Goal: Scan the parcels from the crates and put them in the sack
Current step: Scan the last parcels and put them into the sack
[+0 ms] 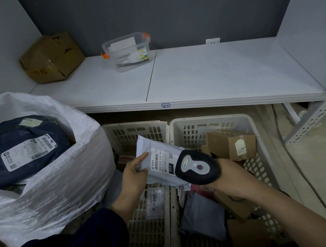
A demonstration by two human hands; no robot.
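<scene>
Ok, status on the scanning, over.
Left hand holds white parcel over the crates. Right hand grips scanner, aimed at its label. Sack open at left, nothing blocking.

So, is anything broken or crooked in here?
Yes: the brown cardboard box at the back left of the white shelf looks dented and crumpled, and it sits tilted in the corner instead of flat. Nothing else stands out.

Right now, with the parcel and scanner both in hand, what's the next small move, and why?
Probably aim the scanner in the right hand at the barcode and scan: the left hand holds the white parcel label-up above the crates, not yet near the sack.
</scene>
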